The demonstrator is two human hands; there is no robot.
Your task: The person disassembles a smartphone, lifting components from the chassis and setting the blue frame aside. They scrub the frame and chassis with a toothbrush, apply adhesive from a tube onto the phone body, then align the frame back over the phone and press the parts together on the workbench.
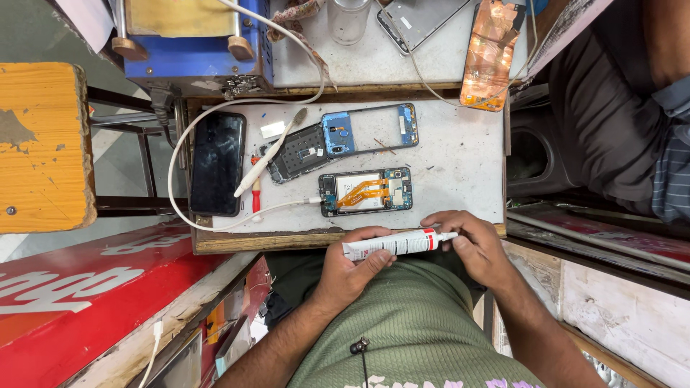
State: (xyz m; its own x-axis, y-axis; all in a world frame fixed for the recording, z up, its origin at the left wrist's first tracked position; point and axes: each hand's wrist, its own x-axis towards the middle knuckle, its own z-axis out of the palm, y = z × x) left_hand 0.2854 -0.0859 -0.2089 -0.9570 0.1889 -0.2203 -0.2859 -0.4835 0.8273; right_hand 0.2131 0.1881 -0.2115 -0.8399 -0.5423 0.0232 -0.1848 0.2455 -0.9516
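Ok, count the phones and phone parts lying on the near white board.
3: a black phone at left, an opened phone body nearest the hands, a blue frame behind it.

Bare table patch (460,169) right of opened phone (366,192) and blue frame (370,129): open room. Left half crowded: black screen (217,163), toothbrush (269,153), white cable (237,219) looping along front edge. Narrow bare strip between opened phone and front edge. Blue machine (194,43) blocks rear left; glass (348,18) and copper-backed panel (491,54) stand on rear shelf.
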